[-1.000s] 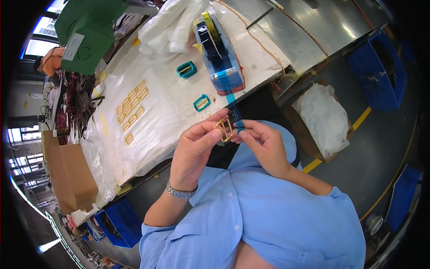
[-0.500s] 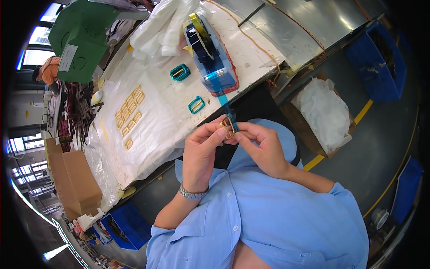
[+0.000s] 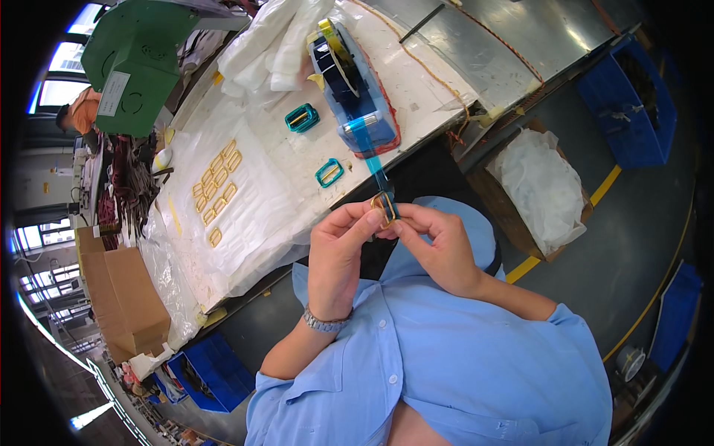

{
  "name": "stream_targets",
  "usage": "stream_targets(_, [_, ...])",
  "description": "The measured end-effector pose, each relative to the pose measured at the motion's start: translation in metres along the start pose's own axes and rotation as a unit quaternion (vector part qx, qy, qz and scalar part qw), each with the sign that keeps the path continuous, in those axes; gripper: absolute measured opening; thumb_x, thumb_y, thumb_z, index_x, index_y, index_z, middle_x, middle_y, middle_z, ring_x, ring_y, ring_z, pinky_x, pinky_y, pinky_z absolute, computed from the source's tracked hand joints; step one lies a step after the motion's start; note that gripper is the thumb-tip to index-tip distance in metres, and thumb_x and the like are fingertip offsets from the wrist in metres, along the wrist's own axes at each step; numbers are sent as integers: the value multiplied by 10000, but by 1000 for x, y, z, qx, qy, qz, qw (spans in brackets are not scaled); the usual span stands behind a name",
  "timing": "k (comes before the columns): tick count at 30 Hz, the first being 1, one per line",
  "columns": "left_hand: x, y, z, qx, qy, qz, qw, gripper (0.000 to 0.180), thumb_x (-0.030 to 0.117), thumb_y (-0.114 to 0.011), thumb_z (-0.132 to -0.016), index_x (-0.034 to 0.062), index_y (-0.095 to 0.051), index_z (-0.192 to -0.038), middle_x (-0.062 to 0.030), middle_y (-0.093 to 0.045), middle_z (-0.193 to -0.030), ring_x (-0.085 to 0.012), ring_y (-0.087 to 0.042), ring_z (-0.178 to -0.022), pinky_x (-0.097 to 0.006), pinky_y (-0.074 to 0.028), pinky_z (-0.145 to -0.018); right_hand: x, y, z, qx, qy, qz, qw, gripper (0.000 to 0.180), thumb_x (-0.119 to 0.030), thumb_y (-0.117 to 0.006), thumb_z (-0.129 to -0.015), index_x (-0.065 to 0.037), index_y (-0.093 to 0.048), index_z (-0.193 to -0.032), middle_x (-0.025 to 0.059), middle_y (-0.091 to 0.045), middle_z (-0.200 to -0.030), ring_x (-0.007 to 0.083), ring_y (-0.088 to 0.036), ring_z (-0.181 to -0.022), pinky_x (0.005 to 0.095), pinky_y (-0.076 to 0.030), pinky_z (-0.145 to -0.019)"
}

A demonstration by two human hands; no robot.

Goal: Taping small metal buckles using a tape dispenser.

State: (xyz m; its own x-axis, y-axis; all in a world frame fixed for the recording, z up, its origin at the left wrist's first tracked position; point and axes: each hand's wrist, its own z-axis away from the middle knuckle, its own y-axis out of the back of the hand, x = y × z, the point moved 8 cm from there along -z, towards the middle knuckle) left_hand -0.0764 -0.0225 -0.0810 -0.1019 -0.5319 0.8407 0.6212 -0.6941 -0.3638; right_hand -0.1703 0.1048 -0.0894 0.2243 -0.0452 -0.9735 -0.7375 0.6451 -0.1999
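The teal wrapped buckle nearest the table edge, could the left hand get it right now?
Probably not yet: the left hand is busy pinching a gold buckle with the right hand. The teal wrapped buckle lies uncovered nearby.

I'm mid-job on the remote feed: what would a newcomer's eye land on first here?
First, the two hands meeting at centre: the left hand and right hand pinch a small gold buckle wrapped by a strip of blue tape. That strip runs up to the blue tape dispenser on the white-covered bench above. To the left lie rows of gold buckles, with two teal-wrapped ones nearer the dispenser.
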Motion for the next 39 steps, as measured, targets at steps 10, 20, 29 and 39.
stream_targets(10, [6, -10, -1, 8, 14, -19, 1000, 212, 123, -768, -1042, -41, -770, -1175, -88, -809, -1114, -113, -728, -946, -267, -570, -899, -6, -1, -2, -17, -7, 19, 1000, 313, -66, -622, -1107, 59, -696, -1384, 145, -828, -1100, 186, -809, -1028, 305, -633, -887])
stream_targets(20, [1, -4, -12, 14, 10, -43, 999, 157, 119, -762, -1046, -18, -778, -1123, -89, -804, -1177, -103, -723, -1007, -265, -556, -936, 23, -5, -14, -70, -192, -312, 928, 293, -213, -621, -1138, 47, -699, -1251, 216, -797, -1145, 304, -810, -1040, 427, -665, -963])
stream_targets(29, [7, -7, -21, 5, -31, -70, 997, 193, 142, -672, -1105, -5, -753, -1200, -125, -782, -1274, -129, -724, -1064, -289, -568, -960, 20, -2, -11, -60, -191, -293, 935, 300, -207, -619, -1135, 62, -697, -1242, 231, -800, -1145, 282, -814, -1009, 415, -666, -951])
stream_targets(39, [-6, -3, -38, -40, 66, -68, 995, 195, 127, -675, -1053, -26, -777, -1122, -38, -774, -1004, -85, -696, -894, -245, -555, -815, 7, -10, -9, -74, -191, -360, 910, 266, -167, -619, -1132, 69, -685, -1235, 232, -785, -1211, 281, -801, -1071, 410, -650, -995])
